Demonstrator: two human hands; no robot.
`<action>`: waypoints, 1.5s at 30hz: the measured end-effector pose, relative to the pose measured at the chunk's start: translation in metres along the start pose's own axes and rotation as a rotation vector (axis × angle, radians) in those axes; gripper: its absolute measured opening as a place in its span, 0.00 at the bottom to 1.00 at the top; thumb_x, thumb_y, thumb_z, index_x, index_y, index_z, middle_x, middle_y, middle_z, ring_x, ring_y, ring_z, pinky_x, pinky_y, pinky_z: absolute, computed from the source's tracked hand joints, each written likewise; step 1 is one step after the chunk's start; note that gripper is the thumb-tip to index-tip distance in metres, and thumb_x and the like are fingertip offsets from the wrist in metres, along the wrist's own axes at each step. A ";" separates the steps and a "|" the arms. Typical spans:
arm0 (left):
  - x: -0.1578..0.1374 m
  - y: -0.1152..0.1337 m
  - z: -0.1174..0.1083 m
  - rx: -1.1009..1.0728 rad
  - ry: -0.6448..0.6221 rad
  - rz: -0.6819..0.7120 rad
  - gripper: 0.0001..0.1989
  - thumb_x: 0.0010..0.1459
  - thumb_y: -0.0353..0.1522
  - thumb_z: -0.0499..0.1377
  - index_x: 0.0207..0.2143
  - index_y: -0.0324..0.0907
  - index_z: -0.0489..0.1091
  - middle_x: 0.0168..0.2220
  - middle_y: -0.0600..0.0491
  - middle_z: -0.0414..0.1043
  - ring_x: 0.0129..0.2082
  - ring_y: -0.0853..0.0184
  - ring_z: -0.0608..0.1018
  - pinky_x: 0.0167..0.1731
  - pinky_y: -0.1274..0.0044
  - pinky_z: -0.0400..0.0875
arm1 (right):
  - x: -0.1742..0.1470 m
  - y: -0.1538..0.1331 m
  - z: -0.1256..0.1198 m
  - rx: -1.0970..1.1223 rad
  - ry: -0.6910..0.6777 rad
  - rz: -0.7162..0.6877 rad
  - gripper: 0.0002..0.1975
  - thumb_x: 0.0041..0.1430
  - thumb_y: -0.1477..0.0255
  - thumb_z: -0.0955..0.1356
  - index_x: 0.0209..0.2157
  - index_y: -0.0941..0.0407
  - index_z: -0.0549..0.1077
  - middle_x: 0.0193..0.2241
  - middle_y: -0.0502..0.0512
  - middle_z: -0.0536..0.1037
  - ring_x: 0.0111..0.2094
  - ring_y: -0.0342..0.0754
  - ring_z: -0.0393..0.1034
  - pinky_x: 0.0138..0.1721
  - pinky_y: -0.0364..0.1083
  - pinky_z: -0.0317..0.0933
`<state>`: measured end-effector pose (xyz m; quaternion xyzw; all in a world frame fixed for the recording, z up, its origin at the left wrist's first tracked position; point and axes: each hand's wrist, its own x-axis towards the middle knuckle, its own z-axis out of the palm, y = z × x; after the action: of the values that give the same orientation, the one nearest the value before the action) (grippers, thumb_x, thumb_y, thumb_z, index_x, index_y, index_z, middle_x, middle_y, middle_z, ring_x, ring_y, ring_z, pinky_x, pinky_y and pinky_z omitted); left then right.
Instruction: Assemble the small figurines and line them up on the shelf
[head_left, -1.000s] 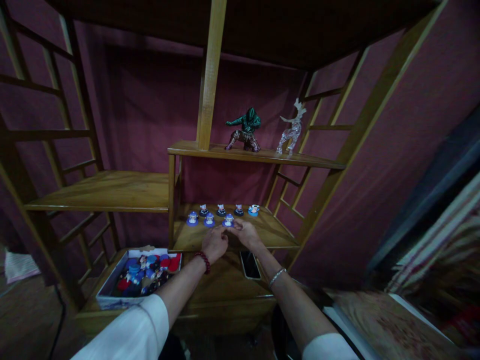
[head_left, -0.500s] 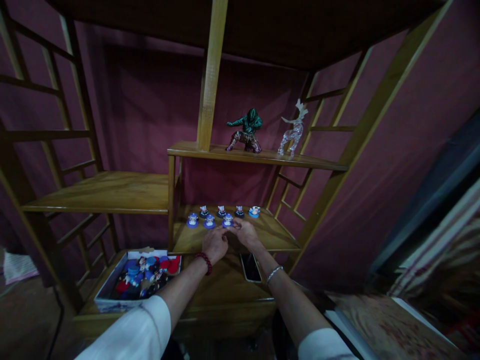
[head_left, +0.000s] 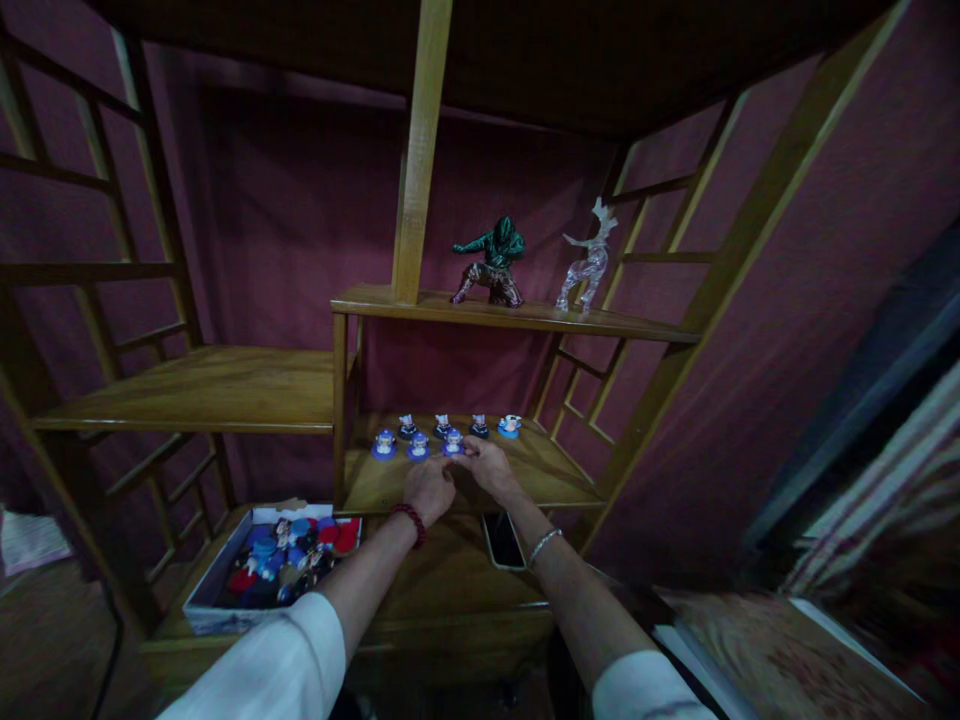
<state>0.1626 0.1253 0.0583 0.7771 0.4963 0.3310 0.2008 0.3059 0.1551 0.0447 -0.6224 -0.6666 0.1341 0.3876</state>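
On the lower right shelf [head_left: 540, 475], a front row holds three small figurines on purple round bases. The rightmost purple-based figurine [head_left: 452, 443] is at the fingertips of both hands. My left hand [head_left: 430, 487], with a red bead bracelet, comes at its base from the front left, fingers curled. From the right, my right hand [head_left: 486, 467], with a silver bracelet, closes its fingers on the base's edge. The middle purple figurine [head_left: 418, 447] and the left one [head_left: 385, 445] stand beside it. Part of the gripped base is hidden by fingers.
Behind stand three dark-based figurines, one of them the left one [head_left: 407, 426], and a blue-based figurine [head_left: 509, 426]. An open box [head_left: 217, 615] of mixed figurines sits lower left, a phone [head_left: 504, 541] below the shelf. Above are a crouching statue [head_left: 495, 262] and a clear deer [head_left: 585, 260].
The rightmost purple-based figurine has shifted slightly left, nearer the middle one, with both hands still at it. The camera view has moved a little.
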 end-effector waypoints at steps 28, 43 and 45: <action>0.000 0.004 -0.001 0.081 -0.017 -0.072 0.18 0.50 0.25 0.48 0.40 0.45 0.69 0.43 0.53 0.70 0.42 0.67 0.71 0.42 0.77 0.64 | 0.000 -0.004 -0.002 -0.083 -0.025 -0.001 0.08 0.44 0.67 0.66 0.29 0.55 0.69 0.21 0.47 0.71 0.24 0.41 0.63 0.25 0.38 0.54; -0.001 0.005 -0.003 0.057 -0.025 -0.060 0.17 0.50 0.24 0.48 0.41 0.44 0.69 0.45 0.54 0.69 0.44 0.68 0.70 0.45 0.78 0.61 | -0.001 -0.008 -0.004 -0.132 -0.024 0.050 0.11 0.44 0.65 0.67 0.33 0.52 0.71 0.29 0.49 0.75 0.31 0.44 0.68 0.31 0.40 0.58; -0.001 0.006 -0.004 0.059 -0.026 -0.070 0.17 0.50 0.24 0.48 0.41 0.44 0.69 0.45 0.53 0.69 0.44 0.68 0.70 0.46 0.78 0.61 | -0.002 -0.008 -0.004 -0.133 -0.023 0.047 0.10 0.45 0.65 0.66 0.32 0.52 0.71 0.28 0.49 0.75 0.31 0.44 0.67 0.30 0.40 0.58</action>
<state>0.1633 0.1222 0.0646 0.7691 0.5299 0.2988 0.1958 0.3029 0.1505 0.0525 -0.6607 -0.6636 0.1056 0.3346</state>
